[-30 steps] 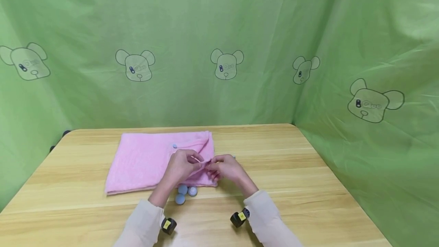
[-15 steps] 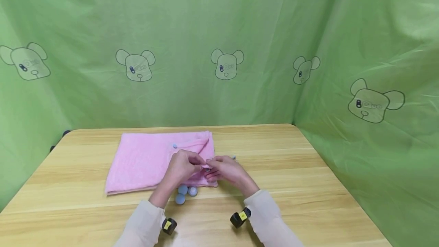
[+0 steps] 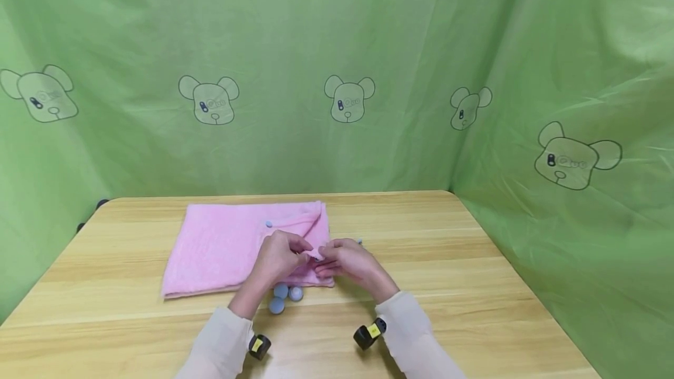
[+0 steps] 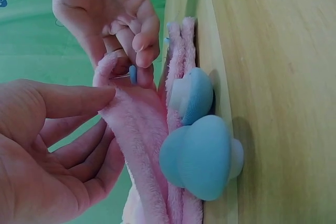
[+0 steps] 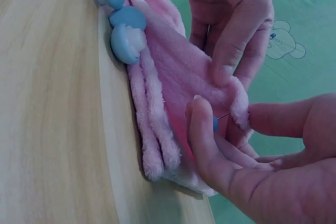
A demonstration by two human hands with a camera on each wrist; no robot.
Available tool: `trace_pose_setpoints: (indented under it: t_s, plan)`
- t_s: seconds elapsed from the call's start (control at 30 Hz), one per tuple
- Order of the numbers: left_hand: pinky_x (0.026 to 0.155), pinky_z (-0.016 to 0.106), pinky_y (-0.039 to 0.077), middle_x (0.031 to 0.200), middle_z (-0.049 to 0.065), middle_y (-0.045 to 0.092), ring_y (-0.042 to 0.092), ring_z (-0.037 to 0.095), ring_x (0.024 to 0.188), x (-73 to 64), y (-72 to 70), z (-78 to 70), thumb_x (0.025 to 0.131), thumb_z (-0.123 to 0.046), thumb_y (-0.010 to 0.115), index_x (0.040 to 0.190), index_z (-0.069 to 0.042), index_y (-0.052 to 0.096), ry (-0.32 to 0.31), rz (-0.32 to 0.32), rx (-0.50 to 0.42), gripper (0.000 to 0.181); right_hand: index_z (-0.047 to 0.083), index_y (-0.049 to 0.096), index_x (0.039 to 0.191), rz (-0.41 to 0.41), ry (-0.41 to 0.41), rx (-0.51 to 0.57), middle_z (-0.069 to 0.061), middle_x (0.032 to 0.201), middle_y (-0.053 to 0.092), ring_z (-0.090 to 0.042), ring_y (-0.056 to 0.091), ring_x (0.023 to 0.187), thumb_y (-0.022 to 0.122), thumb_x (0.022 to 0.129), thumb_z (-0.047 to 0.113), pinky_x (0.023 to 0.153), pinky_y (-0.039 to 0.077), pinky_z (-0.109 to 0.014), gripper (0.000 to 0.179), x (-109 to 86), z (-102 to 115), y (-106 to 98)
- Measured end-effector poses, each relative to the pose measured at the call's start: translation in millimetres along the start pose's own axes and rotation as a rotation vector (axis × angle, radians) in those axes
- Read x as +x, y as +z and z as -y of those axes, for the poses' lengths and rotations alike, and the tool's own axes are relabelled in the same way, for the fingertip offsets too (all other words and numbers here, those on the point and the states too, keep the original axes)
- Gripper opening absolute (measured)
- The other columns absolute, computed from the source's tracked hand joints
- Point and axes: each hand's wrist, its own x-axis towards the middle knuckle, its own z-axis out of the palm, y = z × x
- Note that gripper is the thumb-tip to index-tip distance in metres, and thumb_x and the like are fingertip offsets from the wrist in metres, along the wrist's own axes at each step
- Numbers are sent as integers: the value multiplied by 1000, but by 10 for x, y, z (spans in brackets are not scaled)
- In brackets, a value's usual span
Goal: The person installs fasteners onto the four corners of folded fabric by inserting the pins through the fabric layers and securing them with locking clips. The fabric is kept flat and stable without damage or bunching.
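Pink towel (image 3: 210, 250) lies folded left of centre in the lower half of the head view, with the edge of its top layer lifted towards the right; that raised edge is where the work sits, and drawing it flat and taut should give a cleaner passage than a bunched one. The left hand (image 3: 279, 255), just below the middle of the head view, pinches this edge between thumb and finger, a good anchor so long as its tips stay out of the pin's line. Opposite, the right hand (image 3: 350, 259) has its digits curled about the pin and edge, one at the head, another against the cloth's outer side. Three blue mushroom-shaped knobs (image 4: 207, 158) sit close by the towel's near edge, best left unknocked. Smallest is the pin (image 4: 133, 74), blue-headed, its thin shaft bridging to the cloth near the centre of the left wrist view. The point itself is hidden, so slow, straight travel seems wise, whether the pin is going in or coming out, which I cannot tell.
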Motion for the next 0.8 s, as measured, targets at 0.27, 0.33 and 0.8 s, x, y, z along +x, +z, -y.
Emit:
trace_pose_setpoints:
  t_s: [0.27, 0.33, 0.8]
  plan:
    - [71, 32, 56, 82, 5, 78, 68, 13, 72, 1, 17, 9, 77, 3, 77, 85, -9, 80, 23, -24, 19, 15, -12, 56, 108, -39, -7, 6, -20, 100, 69, -18, 69, 80, 52, 99, 4, 86, 61, -35, 19, 4, -3, 25]
    - [71, 32, 56, 82, 4, 78, 67, 12, 71, -1, 22, 5, 76, 3, 77, 84, -10, 80, 24, -30, 23, 16, -12, 57, 107, -48, -6, 8, -17, 97, 69, -17, 68, 79, 52, 99, 4, 85, 61, -34, 19, 8, -7, 32]
    - [70, 30, 56, 80, 4, 78, 67, 11, 69, -8, 72, 8, 74, 5, 75, 82, -10, 81, 57, -24, 56, 18, -6, 56, 96, -110, -20, 18, -8, 84, 63, -12, 62, 69, 47, 94, 1, 67, 57, -20, 11, 39, -44, 88]
